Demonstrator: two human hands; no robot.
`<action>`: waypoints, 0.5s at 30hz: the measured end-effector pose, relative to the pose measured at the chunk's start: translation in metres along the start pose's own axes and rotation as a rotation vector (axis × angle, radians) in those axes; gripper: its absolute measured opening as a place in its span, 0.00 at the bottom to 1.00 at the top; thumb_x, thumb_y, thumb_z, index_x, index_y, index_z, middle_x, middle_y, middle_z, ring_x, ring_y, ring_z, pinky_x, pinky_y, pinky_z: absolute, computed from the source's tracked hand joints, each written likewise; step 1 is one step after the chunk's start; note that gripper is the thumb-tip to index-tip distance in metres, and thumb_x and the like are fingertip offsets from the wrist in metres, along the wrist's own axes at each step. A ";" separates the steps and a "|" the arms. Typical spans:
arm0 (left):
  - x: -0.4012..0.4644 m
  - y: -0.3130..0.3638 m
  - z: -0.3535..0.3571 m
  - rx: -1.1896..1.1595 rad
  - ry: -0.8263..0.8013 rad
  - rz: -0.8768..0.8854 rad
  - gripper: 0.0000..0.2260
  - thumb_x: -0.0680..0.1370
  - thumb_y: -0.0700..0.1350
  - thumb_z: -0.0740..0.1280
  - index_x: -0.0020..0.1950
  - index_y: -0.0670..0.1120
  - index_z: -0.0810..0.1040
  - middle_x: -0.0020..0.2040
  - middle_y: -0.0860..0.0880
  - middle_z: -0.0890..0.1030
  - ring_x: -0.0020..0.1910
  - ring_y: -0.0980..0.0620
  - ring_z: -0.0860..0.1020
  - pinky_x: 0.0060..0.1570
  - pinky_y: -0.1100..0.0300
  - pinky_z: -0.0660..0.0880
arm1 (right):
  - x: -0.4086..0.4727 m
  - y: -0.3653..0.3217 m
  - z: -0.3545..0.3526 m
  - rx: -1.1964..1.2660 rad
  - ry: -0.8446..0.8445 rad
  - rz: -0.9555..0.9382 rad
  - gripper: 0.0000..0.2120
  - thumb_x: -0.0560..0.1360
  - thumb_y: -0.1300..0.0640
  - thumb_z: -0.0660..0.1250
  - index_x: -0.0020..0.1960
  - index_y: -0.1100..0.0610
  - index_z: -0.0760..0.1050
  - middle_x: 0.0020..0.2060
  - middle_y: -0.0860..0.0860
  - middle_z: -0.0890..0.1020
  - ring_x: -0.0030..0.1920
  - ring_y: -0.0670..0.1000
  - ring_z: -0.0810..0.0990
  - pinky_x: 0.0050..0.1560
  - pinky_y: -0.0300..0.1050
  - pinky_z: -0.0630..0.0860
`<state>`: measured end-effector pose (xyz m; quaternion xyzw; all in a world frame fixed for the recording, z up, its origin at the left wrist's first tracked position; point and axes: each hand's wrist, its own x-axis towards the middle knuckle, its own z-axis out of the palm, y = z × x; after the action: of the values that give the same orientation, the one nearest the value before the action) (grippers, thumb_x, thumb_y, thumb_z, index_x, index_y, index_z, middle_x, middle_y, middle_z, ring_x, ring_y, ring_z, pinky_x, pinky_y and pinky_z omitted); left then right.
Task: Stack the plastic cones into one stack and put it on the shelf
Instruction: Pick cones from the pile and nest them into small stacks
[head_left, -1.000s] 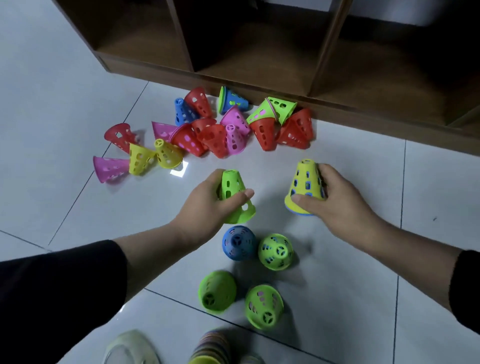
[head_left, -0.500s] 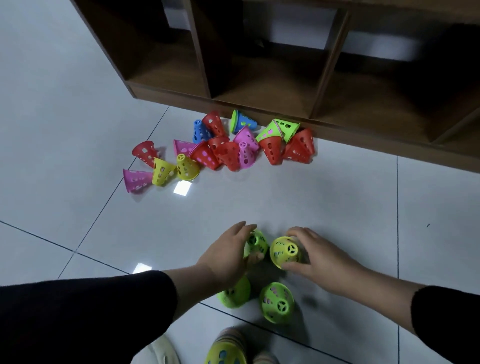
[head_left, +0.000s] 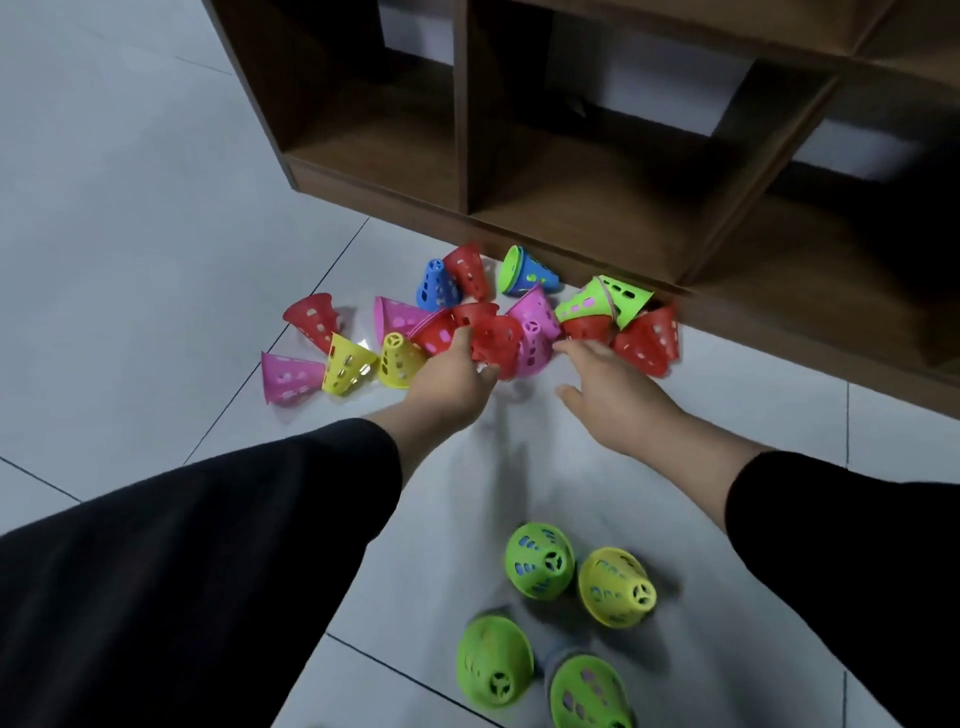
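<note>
Our left hand (head_left: 451, 375) reaches into the pile of cones (head_left: 483, 322) on the floor (head_left: 130, 249), and its fingers curl around the rim of a red cone (head_left: 497, 340) lying on its side in the middle of the heap. Our right hand (head_left: 608, 387) hovers just beside it, fingers stretched out loosely and holding nothing, the fingertips close to a pink cone (head_left: 535, 349) and a red one behind it.

The pile sits right in front of the shelf (head_left: 571, 171), whose lower compartments stand open above it. It holds red, pink, yellow, blue and green cones (most of them tipped over, a few nested in each other).

Nearer to us, well apart from the pile, four more cones stand upright on the tiles: three green cones (head_left: 540, 566) and one yellow cone (head_left: 615, 587), close together between our black sleeves (head_left: 182, 561).
</note>
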<state>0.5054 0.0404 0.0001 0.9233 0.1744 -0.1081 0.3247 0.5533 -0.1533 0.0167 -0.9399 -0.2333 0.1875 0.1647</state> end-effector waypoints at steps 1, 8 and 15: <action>0.007 -0.001 0.003 0.015 -0.018 -0.007 0.26 0.82 0.54 0.61 0.78 0.48 0.58 0.63 0.43 0.79 0.56 0.42 0.79 0.44 0.57 0.69 | 0.011 0.001 0.005 -0.010 -0.012 0.009 0.27 0.80 0.56 0.63 0.77 0.53 0.61 0.74 0.54 0.65 0.70 0.57 0.69 0.67 0.49 0.68; 0.042 -0.010 0.028 0.014 -0.110 -0.018 0.21 0.83 0.52 0.59 0.73 0.43 0.68 0.65 0.40 0.78 0.61 0.39 0.77 0.54 0.54 0.71 | 0.069 0.010 0.022 -0.010 -0.045 0.053 0.34 0.81 0.62 0.60 0.81 0.49 0.48 0.80 0.50 0.53 0.76 0.58 0.63 0.72 0.55 0.65; 0.024 -0.029 0.034 -0.134 -0.014 0.002 0.11 0.80 0.54 0.65 0.52 0.46 0.76 0.47 0.47 0.82 0.48 0.44 0.79 0.46 0.54 0.73 | 0.094 0.009 0.040 -0.035 -0.081 0.036 0.31 0.79 0.61 0.64 0.78 0.46 0.57 0.75 0.53 0.63 0.70 0.60 0.70 0.67 0.55 0.71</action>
<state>0.5128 0.0457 -0.0501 0.8989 0.1778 -0.1023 0.3872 0.6163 -0.1047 -0.0480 -0.9383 -0.2260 0.2240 0.1350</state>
